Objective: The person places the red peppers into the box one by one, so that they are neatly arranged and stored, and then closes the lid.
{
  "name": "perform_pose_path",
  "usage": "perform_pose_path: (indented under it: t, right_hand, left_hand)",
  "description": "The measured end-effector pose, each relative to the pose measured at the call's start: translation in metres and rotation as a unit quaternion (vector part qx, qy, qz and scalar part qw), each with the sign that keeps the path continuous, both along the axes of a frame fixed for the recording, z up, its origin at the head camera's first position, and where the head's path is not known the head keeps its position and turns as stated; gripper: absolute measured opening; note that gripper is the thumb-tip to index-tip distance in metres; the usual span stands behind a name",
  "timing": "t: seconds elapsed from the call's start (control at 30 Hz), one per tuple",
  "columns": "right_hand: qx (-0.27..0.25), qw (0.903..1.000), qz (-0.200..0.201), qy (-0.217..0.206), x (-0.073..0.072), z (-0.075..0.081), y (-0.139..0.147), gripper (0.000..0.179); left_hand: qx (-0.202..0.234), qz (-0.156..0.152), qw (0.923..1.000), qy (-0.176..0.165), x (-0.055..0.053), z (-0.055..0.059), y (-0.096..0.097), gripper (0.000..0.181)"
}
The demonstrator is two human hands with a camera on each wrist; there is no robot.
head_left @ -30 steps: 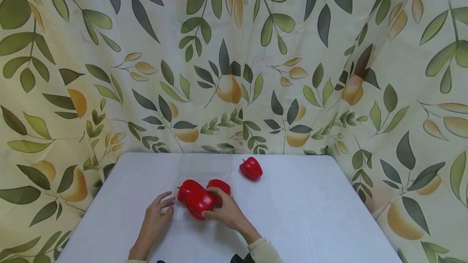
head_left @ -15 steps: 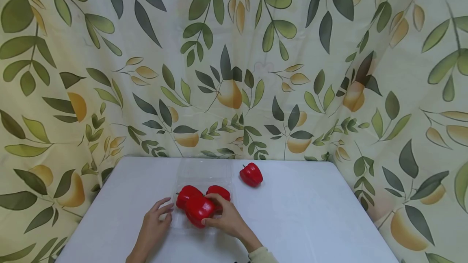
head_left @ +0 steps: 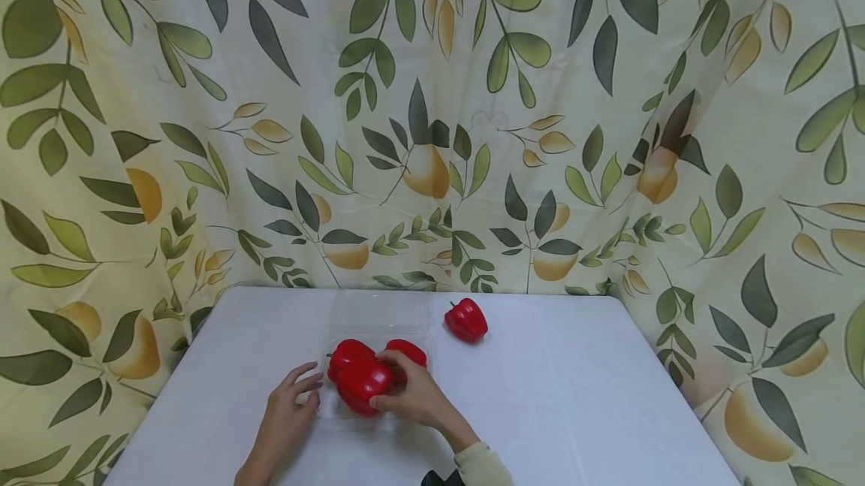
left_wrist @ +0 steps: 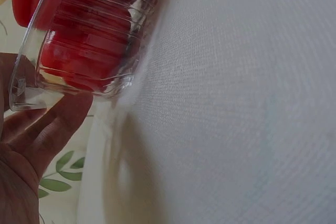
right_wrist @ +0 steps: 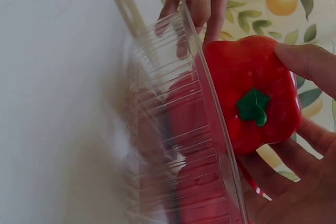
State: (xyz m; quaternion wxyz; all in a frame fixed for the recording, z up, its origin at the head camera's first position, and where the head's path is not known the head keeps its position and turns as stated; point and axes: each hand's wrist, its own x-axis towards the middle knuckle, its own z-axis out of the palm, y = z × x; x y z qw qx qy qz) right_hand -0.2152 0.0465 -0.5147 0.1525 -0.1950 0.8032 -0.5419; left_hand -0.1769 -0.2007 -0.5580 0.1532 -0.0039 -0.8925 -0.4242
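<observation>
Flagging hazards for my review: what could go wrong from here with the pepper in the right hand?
The held pepper looks glossy, so it might slip from the right hand. It juts above the rim of the clear container, so it could knock the two peppers inside if lowered.

I'm at a curtained-off table spot; home or studio, can't tell. Evidence: white table (head_left: 574,381) with woven-looking top right in front of me, leaf-and-fruit print curtain (head_left: 419,155) hanging in folds behind the table and along both its sides.
</observation>
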Motion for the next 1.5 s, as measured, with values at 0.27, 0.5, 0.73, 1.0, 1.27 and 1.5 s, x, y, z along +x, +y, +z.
perform_pose_path:
  t: [0.27, 0.5, 0.73, 1.0, 1.27, 1.5]
  right_hand:
    - [0.015, 0.9999, 0.005, 0.007, 0.004, 0.001, -0.001, 0.067]
    - [0.033, 0.9991, -0.015, 0.021, 0.005, -0.003, -0.007, 0.065]
    - [0.049, 0.9970, -0.030, 0.053, 0.004, -0.007, -0.010, 0.064]
    - [0.074, 0.9935, -0.031, 0.081, 0.003, -0.008, -0.009, 0.065]
    - [0.065, 0.9946, -0.025, 0.077, 0.004, -0.011, -0.009, 0.061]
    - [0.056, 0.9965, -0.016, 0.060, 0.009, -0.015, -0.010, 0.061]
  left_hand:
    - [0.002, 0.007, 0.9995, -0.031, 0.003, 0.000, 0.001, 0.029]
    - [0.002, 0.002, 0.9993, -0.038, 0.001, -0.001, 0.000, 0.029]
    - [-0.001, -0.001, 0.9997, -0.024, -0.002, 0.000, -0.001, 0.028]
    - [0.000, -0.005, 1.0000, 0.005, -0.005, 0.000, 0.000, 0.029]
    - [-0.001, -0.011, 0.9999, -0.011, -0.005, 0.001, 0.000, 0.031]
    - [-0.004, -0.012, 0.9999, -0.005, 0.001, 0.000, 0.000, 0.031]
